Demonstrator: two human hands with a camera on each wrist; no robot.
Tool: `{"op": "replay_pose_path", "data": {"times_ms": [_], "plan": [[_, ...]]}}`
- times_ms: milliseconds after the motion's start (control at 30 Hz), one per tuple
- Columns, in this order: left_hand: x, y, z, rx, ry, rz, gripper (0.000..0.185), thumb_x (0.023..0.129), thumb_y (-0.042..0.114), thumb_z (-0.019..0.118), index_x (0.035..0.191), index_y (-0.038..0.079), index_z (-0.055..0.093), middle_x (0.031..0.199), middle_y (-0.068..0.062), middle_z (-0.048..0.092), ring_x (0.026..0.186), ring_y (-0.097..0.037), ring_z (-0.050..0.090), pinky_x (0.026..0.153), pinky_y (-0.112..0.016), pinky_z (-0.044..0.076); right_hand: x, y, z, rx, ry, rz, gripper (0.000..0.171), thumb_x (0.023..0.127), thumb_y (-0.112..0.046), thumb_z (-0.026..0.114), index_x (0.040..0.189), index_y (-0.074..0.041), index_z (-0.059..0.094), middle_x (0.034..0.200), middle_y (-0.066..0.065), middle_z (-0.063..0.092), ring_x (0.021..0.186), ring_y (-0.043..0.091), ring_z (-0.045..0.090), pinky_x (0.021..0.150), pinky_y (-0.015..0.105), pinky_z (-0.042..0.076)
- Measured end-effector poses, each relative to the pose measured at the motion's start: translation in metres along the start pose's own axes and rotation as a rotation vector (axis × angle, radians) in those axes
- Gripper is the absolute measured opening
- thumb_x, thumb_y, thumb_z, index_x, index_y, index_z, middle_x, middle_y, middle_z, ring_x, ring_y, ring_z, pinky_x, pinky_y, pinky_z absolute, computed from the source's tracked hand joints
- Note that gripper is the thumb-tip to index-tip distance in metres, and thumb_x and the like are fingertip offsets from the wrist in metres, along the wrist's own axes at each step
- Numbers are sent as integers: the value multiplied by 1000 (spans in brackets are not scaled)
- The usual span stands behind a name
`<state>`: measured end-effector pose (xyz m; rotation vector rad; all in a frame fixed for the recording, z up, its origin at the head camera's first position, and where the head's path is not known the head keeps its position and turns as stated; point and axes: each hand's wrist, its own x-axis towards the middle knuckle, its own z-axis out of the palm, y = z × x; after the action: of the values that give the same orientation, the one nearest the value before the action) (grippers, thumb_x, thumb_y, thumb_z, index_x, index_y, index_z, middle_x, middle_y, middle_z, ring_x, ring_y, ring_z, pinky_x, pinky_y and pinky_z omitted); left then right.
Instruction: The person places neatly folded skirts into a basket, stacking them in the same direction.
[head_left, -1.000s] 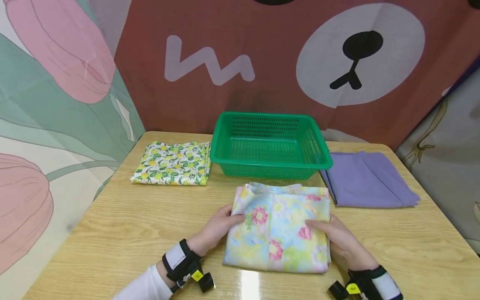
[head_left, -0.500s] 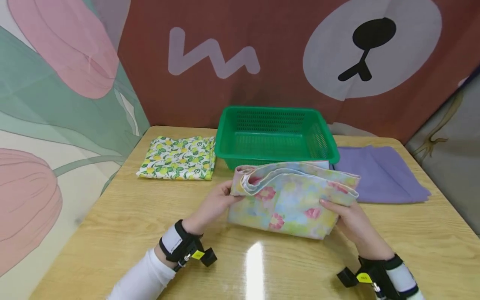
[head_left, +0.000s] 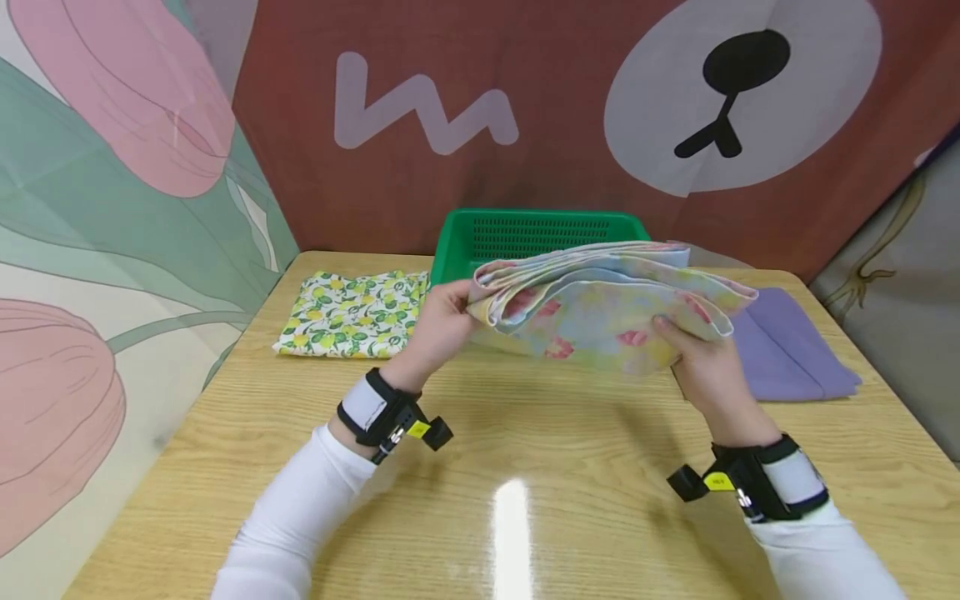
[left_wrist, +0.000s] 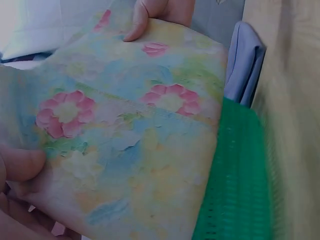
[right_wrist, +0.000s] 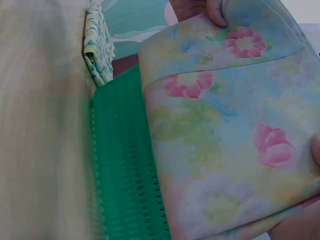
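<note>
A folded pastel cloth with pink flowers is held up off the table in both hands, in front of the green basket and hiding much of it. At its left edge my left hand grips the layers, thumb on the near face. My right hand pinches the opposite side, its thumb also on the near face and its other fingers mostly hidden behind. In the left wrist view the flowered cloth fills the middle, with the basket's wall just beyond its edge.
Left of the basket lies a folded lemon-print cloth. To the right is a folded purple cloth, partly covered from sight by the held one. All stand on a wooden table against a printed wall hanging.
Both hands have lifted the flowered cloth off the table and carried it forward to the basket's front. Its folded top edge now tips toward the camera. The other cloths have stayed put.
</note>
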<state>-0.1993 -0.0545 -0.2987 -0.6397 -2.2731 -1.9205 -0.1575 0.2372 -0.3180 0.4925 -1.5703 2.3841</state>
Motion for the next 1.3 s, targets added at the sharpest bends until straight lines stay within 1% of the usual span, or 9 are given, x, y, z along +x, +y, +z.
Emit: {"op": "replay_pose_path", "data": {"times_ms": [100, 267, 433, 567, 767, 1000, 1100, 1200, 1300], "plan": [[13, 6, -1, -1, 37, 65, 22, 79, -14, 57, 98, -12, 68, 97, -22, 69, 84, -3, 57, 74, -18, 47, 16, -4, 7, 4, 99, -51, 28, 88, 13, 54, 104, -7, 64, 103, 2, 63, 97, 10, 60, 82, 19, 50], [32, 6, -2, 32, 38, 135, 22, 86, -7, 59, 105, -4, 71, 112, -16, 68, 102, -11, 60, 87, -26, 49, 38, -3, 13, -19, 234, -111, 23, 86, 12, 58, 98, -6, 67, 99, 2, 63, 95, 11, 58, 85, 20, 46], [45, -3, -3, 81, 71, 190, 25, 83, -12, 57, 102, -5, 71, 108, -19, 68, 103, -23, 62, 92, -31, 48, 53, 6, 12, 11, 242, -167, 28, 85, 17, 54, 96, -5, 67, 97, 3, 65, 92, 13, 59, 85, 22, 46], [52, -12, -3, 77, 90, 209, 25, 80, -16, 57, 100, -8, 70, 109, -21, 67, 106, -28, 62, 95, -29, 47, 61, 13, 10, -46, 264, -155, 26, 86, 13, 56, 89, -9, 69, 86, 0, 65, 86, 11, 59, 83, 21, 45], [58, -33, -4, 158, 127, 103, 26, 84, -9, 58, 106, -4, 70, 112, -18, 68, 102, -21, 61, 85, -25, 47, 67, 28, 6, -226, 328, 29, 21, 87, -3, 65, 89, -23, 68, 84, -12, 65, 86, 3, 57, 81, 15, 43], [56, -60, -6, 477, -26, 38, 40, 88, -2, 56, 127, 3, 57, 119, -16, 64, 102, -24, 62, 87, -35, 50, 64, 44, -6, -418, 226, 141, 15, 90, -12, 64, 83, -25, 69, 62, -11, 65, 70, 4, 62, 78, 16, 43], [58, -64, -7, 528, -70, 2, 45, 86, -2, 55, 131, 4, 53, 117, -17, 64, 93, -24, 60, 80, -37, 48, 66, 45, -9, -556, 234, 211, 8, 90, -21, 65, 96, -22, 69, 77, -20, 64, 85, 0, 57, 82, 15, 40], [63, -67, -8, 513, -95, -39, 51, 89, 5, 58, 138, 11, 48, 119, -14, 63, 92, -23, 58, 78, -36, 46, 71, 44, -10, -718, 221, 290, 35, 90, -33, 63, 118, -13, 64, 101, -14, 61, 100, 2, 51, 86, 19, 38], [68, -68, -9, 498, -95, -69, 57, 88, 8, 61, 141, 14, 43, 125, -11, 60, 97, -22, 57, 82, -36, 46, 77, 43, -9, -812, 172, 340, 56, 91, -38, 60, 133, -1, 53, 124, 5, 57, 115, 15, 49, 96, 29, 38]]}}
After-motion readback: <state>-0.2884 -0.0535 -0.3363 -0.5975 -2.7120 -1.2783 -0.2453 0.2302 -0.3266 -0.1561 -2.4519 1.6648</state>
